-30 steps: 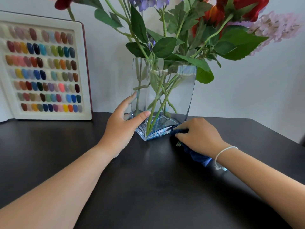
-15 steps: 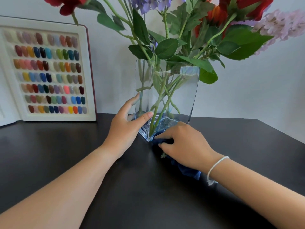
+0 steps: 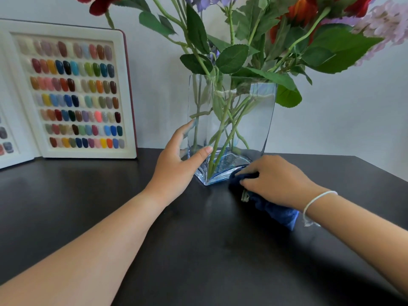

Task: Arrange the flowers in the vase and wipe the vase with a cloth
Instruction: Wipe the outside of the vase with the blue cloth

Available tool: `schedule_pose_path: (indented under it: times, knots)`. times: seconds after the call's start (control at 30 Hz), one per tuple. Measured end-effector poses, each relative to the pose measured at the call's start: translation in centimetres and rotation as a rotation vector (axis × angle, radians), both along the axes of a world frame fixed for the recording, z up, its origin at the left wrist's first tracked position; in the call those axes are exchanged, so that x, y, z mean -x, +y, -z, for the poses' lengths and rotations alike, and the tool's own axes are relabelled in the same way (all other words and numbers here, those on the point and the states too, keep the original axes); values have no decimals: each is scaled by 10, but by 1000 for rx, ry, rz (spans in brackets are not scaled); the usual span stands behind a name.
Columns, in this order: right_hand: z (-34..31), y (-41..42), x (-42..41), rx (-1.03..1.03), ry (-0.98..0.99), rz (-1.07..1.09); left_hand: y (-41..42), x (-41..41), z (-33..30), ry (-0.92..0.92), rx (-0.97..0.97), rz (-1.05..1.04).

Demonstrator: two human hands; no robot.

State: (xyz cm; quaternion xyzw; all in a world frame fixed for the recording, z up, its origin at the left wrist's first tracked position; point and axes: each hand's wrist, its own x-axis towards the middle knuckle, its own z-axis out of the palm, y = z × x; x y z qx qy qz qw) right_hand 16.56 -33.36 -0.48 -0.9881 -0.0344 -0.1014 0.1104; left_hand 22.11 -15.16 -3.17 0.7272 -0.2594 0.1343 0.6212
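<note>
Clear square glass vase (image 3: pixel 229 129) w/ artificial flowers (image 3: pixel 287 29) already in it stands on a dark desk (image 3: pixel 198 250). Left hand (image 3: pixel 176 168) steadies vase's left side, fingers straight. Right hand (image 3: pixel 276 180) clenches a blue cloth (image 3: pixel 276 209) at vase's base, right front. Wiping step; next likely calls for working up the glass.

No text, label, brand or number could be read anywhere; the swatch board (image 3: pixel 72 91) against the wall showed only rows of coloured chips.
</note>
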Motion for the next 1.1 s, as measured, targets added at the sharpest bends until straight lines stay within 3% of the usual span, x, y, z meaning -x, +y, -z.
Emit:
schedule_pose_path:
  times: [0.2,0.83,1.0,1.1]
  knots:
    - [0,-35,-8,-67,-22,158,1,0,-1,29,17,-14]
    - [5,42,13,-109,-81,-253,-1,-1,-1,37,34,-14]
    - [2,30,16,-231,-111,-229,0,1,0,55,25,9]
    - [-5,16,19,-354,-262,-172,1,-1,0,47,19,14]
